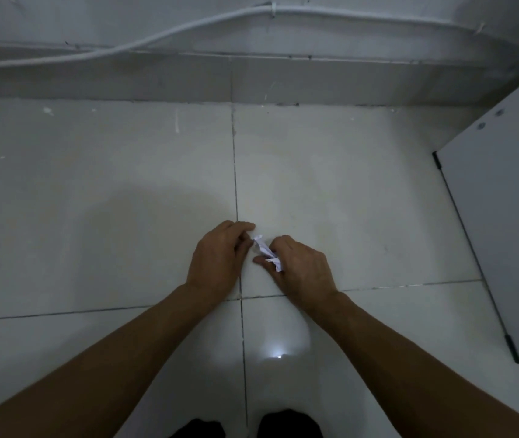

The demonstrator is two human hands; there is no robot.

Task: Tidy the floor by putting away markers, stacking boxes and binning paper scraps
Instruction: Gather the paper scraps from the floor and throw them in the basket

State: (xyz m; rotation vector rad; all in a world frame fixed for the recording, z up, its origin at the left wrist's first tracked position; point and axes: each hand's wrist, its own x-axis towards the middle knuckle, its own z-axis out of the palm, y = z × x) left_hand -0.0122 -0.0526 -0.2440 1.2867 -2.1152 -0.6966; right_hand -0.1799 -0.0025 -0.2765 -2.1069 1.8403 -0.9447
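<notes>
A crumpled white paper scrap (265, 250) sits between my two hands, low over the white tiled floor (362, 191). My right hand (299, 267) pinches its lower end with curled fingers and thumb. My left hand (220, 257) has curled fingers at the scrap's upper end; whether it grips the paper is hidden by the fingers. No markers, boxes or bin are in view.
A wall with a low tiled skirting (157, 80) runs across the far side, with a white cable (188, 26) along it. A white panel or door (504, 216) stands at the right. My dark shoes (286, 425) show at the bottom edge.
</notes>
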